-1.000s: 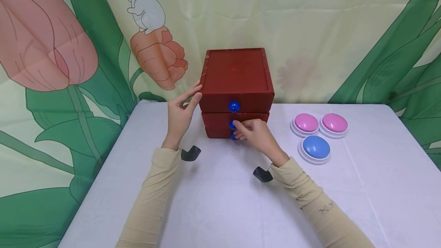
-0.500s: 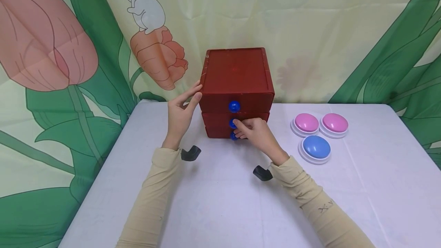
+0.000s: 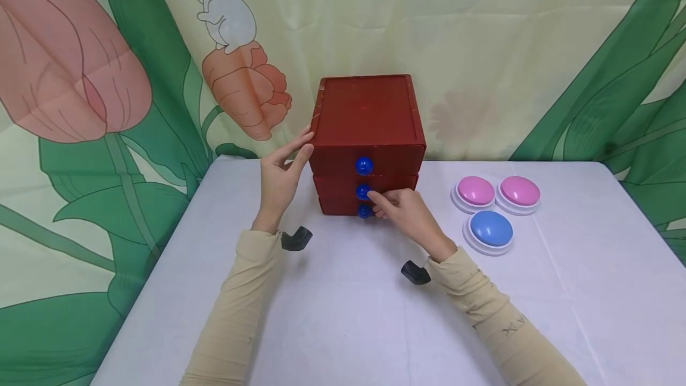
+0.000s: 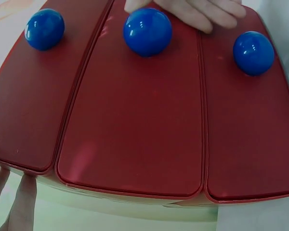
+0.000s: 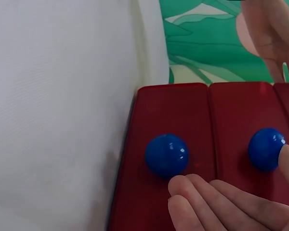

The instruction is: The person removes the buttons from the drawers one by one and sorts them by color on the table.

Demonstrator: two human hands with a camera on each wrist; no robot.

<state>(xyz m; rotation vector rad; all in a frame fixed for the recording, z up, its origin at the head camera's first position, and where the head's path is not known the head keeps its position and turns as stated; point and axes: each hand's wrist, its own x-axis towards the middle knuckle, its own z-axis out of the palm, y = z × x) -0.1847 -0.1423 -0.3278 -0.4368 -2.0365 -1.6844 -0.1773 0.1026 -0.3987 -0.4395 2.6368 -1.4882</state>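
Observation:
A dark red box of three stacked drawers (image 3: 367,112) stands at the back of the table, its drawer fronts pushed in. Each front bears a round blue knob: the top knob (image 3: 364,166), the middle knob (image 3: 362,192) and the bottom knob (image 3: 365,211). My left hand (image 3: 281,177) rests its straight fingers and thumb along the box's left side. At the middle knob is my right hand (image 3: 405,214), its thumb tip right at the knob's edge. The other fingers (image 5: 231,202) lie loosely extended over the fronts, not wrapped round any knob.
Right of the box sit two pink push buttons (image 3: 476,190) (image 3: 519,191) and a blue push button (image 3: 491,229), all on white bases. A printed curtain (image 3: 482,58) hangs behind the white table (image 3: 343,314). Black camera mounts (image 3: 296,239) jut from both wrists.
My right hand has drawn slightly right and down, its thumb and fingers loosening from the middle knob, so the bottom knob shows more. The left hand stays put.

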